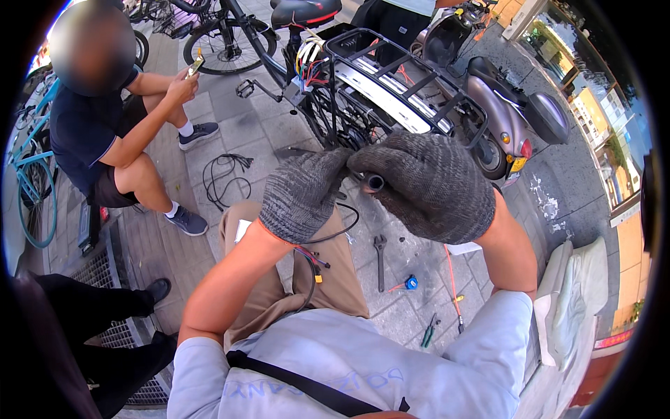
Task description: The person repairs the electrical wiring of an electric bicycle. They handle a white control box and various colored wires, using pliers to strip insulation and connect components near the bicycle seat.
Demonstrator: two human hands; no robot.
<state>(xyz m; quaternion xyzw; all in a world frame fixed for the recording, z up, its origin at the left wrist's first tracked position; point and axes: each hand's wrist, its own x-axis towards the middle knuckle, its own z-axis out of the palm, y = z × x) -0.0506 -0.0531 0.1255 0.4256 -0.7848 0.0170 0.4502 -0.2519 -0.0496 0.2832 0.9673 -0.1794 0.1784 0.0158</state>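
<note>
Over the knees (248,230), close to the bike (380,94), both hands meet in front of the body. The right hand (433,188) is clenched around a tube (375,183), whose round, hollow end sticks out below the fingers. The left hand (303,195) has its fingers drawn together beside it; I cannot tell what, if anything, they pinch.

The bike crowds the far side. Open paving (272,136) lies left of it, around a coil of black cable (216,178); a seated person (87,140) bounds that side. To the right, a cushion (576,293) stands near the elbow.

The tube's mouth faces back toward the wearer, slightly downward; its long axis runs away into the right glove, which hides the rest.

Its rim looks smooth and dark, the gloves coarse grey knit. On the square-cut paving lie a slim metal wrench (380,262), pointing away, a rounded blue tape measure (411,282), green-handled pliers (427,335) and a thin orange cord (451,276).
</note>
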